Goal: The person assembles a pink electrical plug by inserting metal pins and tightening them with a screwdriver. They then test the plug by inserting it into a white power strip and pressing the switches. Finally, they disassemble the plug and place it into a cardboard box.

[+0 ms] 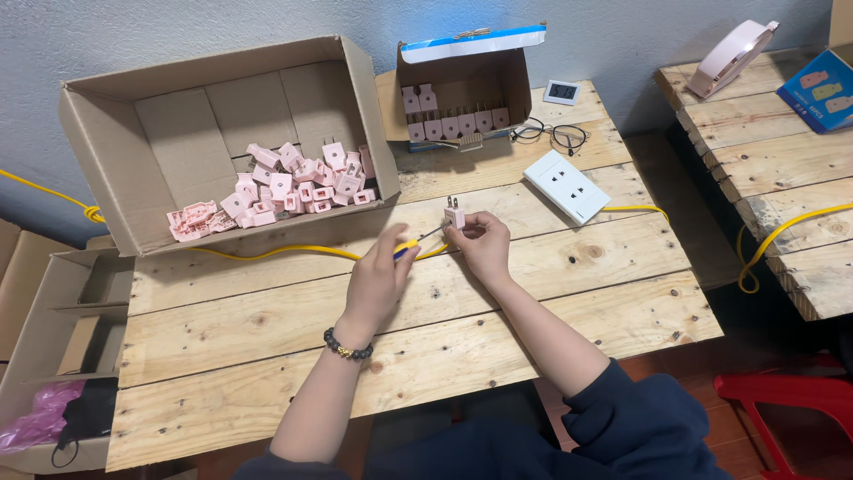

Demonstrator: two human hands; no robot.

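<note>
The near half of the wooden table (267, 356) lay bare, giving open room in front of both forearms. Behind the left hand (378, 271) stood the large tipped cardboard box (142, 133), its mouth crowded with pink plug parts (284, 187), closing off that rear corner. A yellow cable (267, 253) ran across the boards just beyond the hands. Behind the right hand (484, 244) lay a white socket strip (567, 185), with a small open box (462, 89) and eyeglasses (555, 135) farther back. A gap separated this table from the neighbouring bench (782, 178).
</note>
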